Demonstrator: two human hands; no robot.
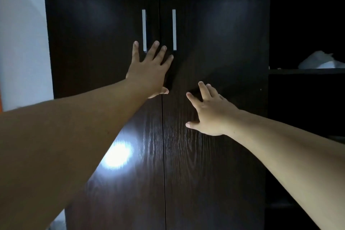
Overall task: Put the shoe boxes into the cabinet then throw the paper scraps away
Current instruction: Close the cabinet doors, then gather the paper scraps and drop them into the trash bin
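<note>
- Two bare hands on a tall dark-brown wood-grain cabinet (pixel 214 155) with two doors, both doors flush and closed, thin seam running down between them.
- Left hand (pixel 149 73) flat on the left door near the seam, fingers straight and spread, tips just below the left silver bar handle (pixel 144 30); holds nothing.
- Right hand (pixel 209 114) lower on the right door, fingers spread and straight, looks flat against the panel; also holds nothing.
- Right silver bar handle (pixel 174 30) untouched.
- Why placed so: palms on panels, not handles, reads as pushing the doors shut, likely the boxes step finishing. Judgement only.
- Shoe boxes not in view; presumably behind the closed doors, cannot confirm.
- Crumpled white paper (pixel 321 60) sits on the open dark shelf (pixel 306 71) at right of the cabinet, well apart from both hands; probably the scraps left to bin.
- Bright light glare on lower left door.
- No brand, label or readable writing anywhere.
</note>
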